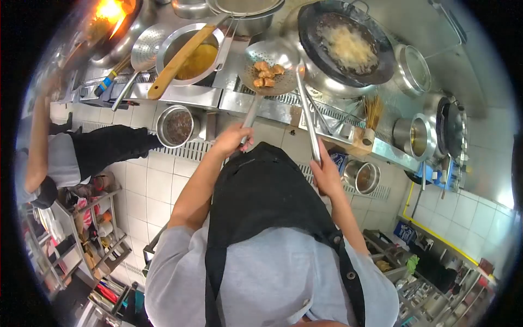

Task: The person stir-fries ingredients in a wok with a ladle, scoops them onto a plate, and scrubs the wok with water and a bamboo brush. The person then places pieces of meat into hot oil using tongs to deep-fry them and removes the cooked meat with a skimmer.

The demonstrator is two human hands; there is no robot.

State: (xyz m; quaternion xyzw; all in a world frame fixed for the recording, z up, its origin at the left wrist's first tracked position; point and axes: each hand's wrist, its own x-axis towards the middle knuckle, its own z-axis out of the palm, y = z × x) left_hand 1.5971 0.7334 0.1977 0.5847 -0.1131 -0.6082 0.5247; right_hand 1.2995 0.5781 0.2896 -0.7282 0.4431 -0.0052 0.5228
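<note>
My left hand [234,140] is wrapped round the handle of a large perforated skimmer [251,60]. Several browned fried pieces [267,73] lie in the skimmer's bowl, above the stove edge. In my right hand [327,173] is the long metal handle of a ladle [308,117], whose head end is close beside the skimmer's rim. To the right of both tools, a black wok [311,34] holds bubbling oil with pale foam [348,48] in its middle.
A metal bowl of yellow oil [199,61] has a wooden-handled strainer [180,64] across it. Flames [111,13] rise at the upper left, near a co-worker's arm [38,141]. A bamboo brush [372,114] and a pot [417,136] stand right. Pots [175,126] hang below the counter's front.
</note>
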